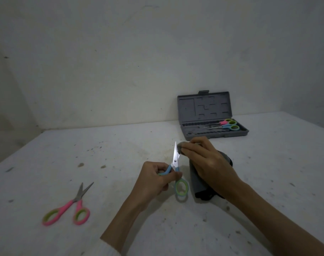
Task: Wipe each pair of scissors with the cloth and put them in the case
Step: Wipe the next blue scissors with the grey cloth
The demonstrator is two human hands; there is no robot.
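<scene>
Gripping the blue handles of a pair of blue-and-green scissors [176, 169], the left hand [155, 179] has its fingers [178, 175] curled round the shank just below the pivot, so the blades point up and away and the green-lined loop hangs down toward the person. The blades are slightly parted. To the right of these scissors, touching the upper part of the blade, the right hand [205, 159] pinches a bunched fold of grey cloth [181, 147] between thumb and fingertips; the rest of the cloth drapes down beneath the right wrist, and its lower end lies on the white counter [120, 182] just right of the scissors' loop. Both forearms reach in from the bottom edge.

Well to the left of the held scissors, a pair of pink scissors [69, 207] with green-lined loops lies flat on the counter, blades open in a narrow V pointing away and to the right, apart from either hand.

Beyond the held scissors and to their right, near the wall, a grey plastic case [212, 117] stands open, its moulded lid upright. Scissors [226, 124] with pink, blue and green handles lie in its tray at the right end, loops to the right; how many pairs I cannot tell. The counter surface is speckled with dark marks.
</scene>
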